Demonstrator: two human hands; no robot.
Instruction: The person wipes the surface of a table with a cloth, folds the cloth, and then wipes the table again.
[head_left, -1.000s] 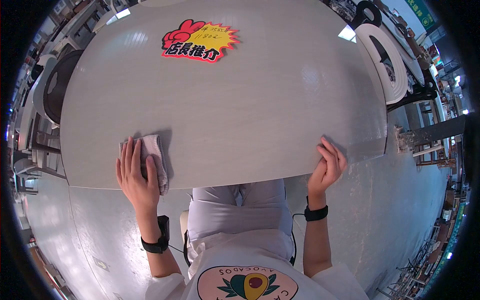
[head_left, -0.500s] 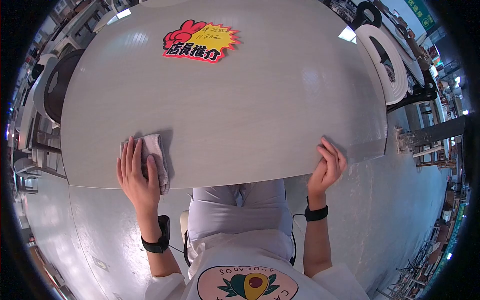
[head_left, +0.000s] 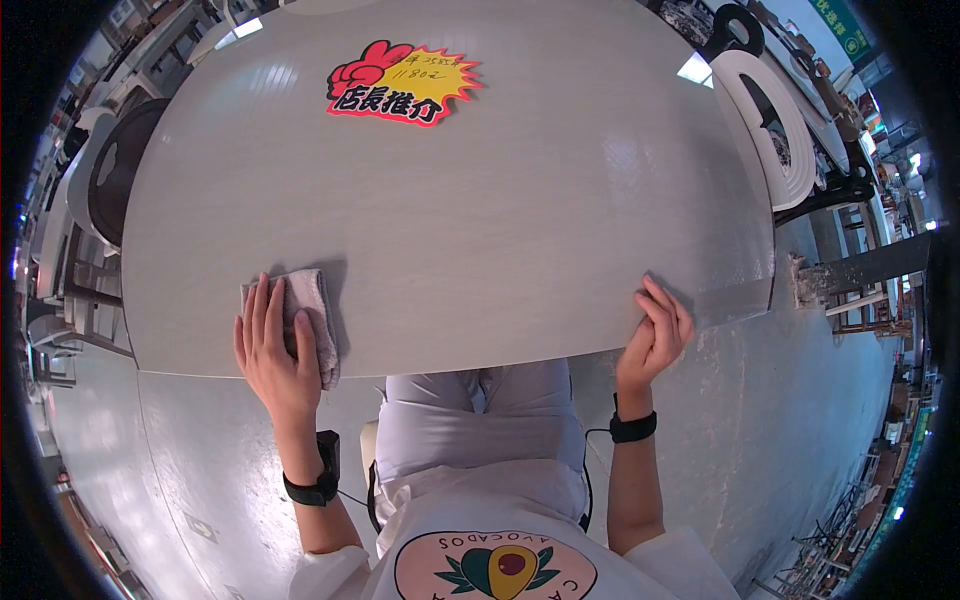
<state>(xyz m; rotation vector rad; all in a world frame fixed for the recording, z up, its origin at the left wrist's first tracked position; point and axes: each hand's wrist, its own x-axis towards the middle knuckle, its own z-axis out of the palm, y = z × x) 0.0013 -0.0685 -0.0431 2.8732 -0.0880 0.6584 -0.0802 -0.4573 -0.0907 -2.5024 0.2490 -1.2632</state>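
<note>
A folded grey-pink cloth (head_left: 322,325) lies on the pale tabletop (head_left: 450,220), near its front edge at the left. My left hand (head_left: 275,350) rests flat on the cloth, palm down, with its fingers stretched out and the thumb apart. At the right, my right hand (head_left: 655,330) sits at the table's front edge, its fingers loosely curled together and nothing visible in them. Toward the back of the table lies a red and yellow starburst sign (head_left: 405,84) with printed characters and handwriting.
A dark-backed chair (head_left: 120,175) stands beyond the table's left side. White and black chairs (head_left: 790,140) stand at the right edge, with a dark beam (head_left: 870,265) below them. My lap (head_left: 480,415) is under the front edge.
</note>
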